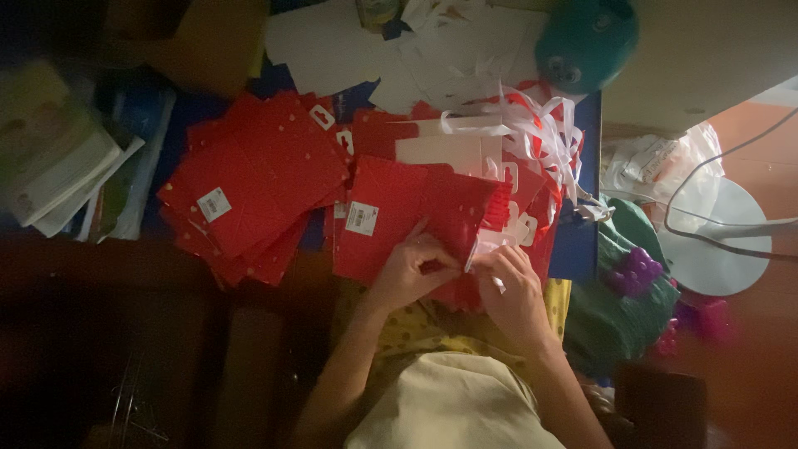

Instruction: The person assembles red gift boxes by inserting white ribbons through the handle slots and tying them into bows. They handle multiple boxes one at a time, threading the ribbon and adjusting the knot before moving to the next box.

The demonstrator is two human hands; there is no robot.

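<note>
Red paper bag (407, 220) lies flat, pinched at its edge by both hands: left hand (409, 270), right hand (514, 293); red stack (253, 187) beside; white ribbons (540, 133) behind.

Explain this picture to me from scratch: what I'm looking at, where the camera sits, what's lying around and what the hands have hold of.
There is no machine here, only a person working with two bare hands. The single picture comes from a camera worn on that person's head, looking down over their lap.

The left hand and the right hand meet on a flat red paper bag with a white sticker; both pinch it near its edge.

To the left lies a fanned pile of red bags of the same kind. Above the hands sits a tangle of white ribbon handles, and beyond that, white paper sheets. A round teal object sits top right, and a stack of books far left. The scene is dim, so finer details are unclear.
</note>
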